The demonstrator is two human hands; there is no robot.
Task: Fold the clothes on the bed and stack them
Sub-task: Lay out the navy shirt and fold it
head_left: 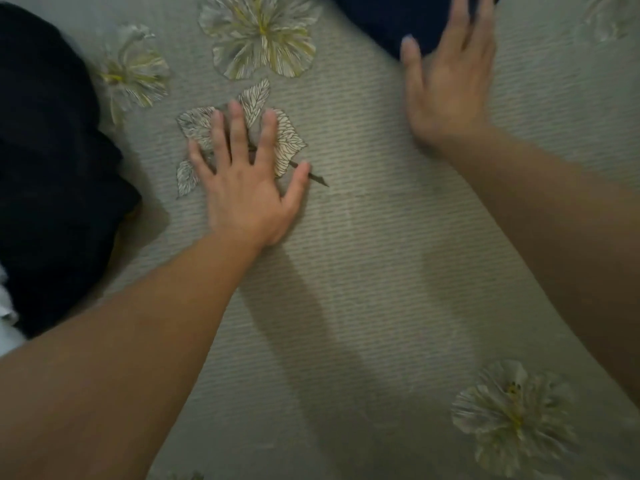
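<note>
A grey bedsheet point(363, 237) printed with pale flowers and leaves fills the view. My left hand point(247, 178) lies flat on it with fingers spread, over a leaf print. My right hand point(450, 77) is stretched out with straight fingers, its fingertips over the edge of a dark navy garment point(388, 19) at the top of the view. A heap of dark clothes point(48, 161) lies at the left edge, apart from my left hand. Neither hand holds anything.
A bit of white fabric point(7, 327) shows under the dark heap at the lower left. Printed flowers mark the sheet at top centre point(259, 32) and lower right point(512, 414). Bare sheet lies between my two arms.
</note>
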